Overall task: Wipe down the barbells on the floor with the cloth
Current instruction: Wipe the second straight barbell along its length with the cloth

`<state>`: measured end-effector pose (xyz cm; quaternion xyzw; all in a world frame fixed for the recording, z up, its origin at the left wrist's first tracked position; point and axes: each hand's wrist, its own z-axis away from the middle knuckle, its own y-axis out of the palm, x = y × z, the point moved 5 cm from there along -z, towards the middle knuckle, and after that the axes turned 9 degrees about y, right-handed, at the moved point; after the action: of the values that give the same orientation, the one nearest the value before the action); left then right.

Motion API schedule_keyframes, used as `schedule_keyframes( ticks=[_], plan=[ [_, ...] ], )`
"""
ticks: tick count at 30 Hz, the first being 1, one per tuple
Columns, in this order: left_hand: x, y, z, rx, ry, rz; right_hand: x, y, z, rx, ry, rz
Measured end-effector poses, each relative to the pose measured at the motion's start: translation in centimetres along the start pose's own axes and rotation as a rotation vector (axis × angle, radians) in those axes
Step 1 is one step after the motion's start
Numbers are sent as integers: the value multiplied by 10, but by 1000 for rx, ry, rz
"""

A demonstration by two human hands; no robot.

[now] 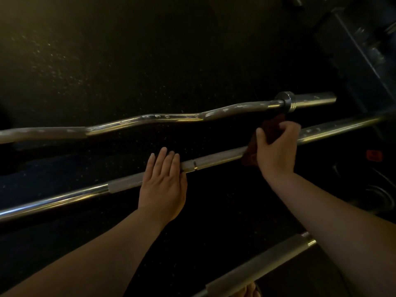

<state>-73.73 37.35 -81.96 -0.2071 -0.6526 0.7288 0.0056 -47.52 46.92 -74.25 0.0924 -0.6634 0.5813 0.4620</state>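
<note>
Straight barbell [214, 159], shiny chrome with knurled grey sections, reddish cloth [273, 125] on it.

On the dark speckled floor [150, 61], the left hand [162, 185] lies flat, fingers [164, 157] straight, across the straight barbell [214, 160]. Further right, the right hand [277, 146] grips a dark reddish cloth [275, 125] around that bar. An EZ curl bar [171, 118] lies beyond it, and a third bar [267, 260] lies nearer.

Glossy chrome straight barbell [218, 159] with rough knurling; matt dark cloth [272, 133]; speckled floor [128, 61].
</note>
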Motion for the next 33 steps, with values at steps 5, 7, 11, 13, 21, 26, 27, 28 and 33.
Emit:
schedule_keyframes(
  ticks=[5, 7, 11, 13, 21, 26, 27, 28, 33],
  plan=[
    [1, 3, -1, 16, -13, -13, -7, 36, 19, 351, -37, 238],
    [1, 3, -2, 18, -22, -14, -10, 44, 27, 386, -193, 394],
    [1, 3, -2, 25, -23, 6, -22, 38, 23, 222, -494, 670],
    [2, 4, -1, 29, -20, -1, -22, 40, 18, 238, -396, 608],
    [0, 6, -2, 31, -46, -68, -1, 87, 69, 537, -778, 680],
    [1, 2, -1, 26, 2, 14, -32, 59, -9, 311, -551, 789],
    [2, 2, -1, 32, 2, 12, -34, 57, -14, 258, -443, 766],
    [1, 2, -1, 38, -6, 8, -32, 61, -9, 234, -391, 719],
    [1, 6, -2, 45, -44, -51, 8, 103, 84, 435, -699, 610]
  ],
)
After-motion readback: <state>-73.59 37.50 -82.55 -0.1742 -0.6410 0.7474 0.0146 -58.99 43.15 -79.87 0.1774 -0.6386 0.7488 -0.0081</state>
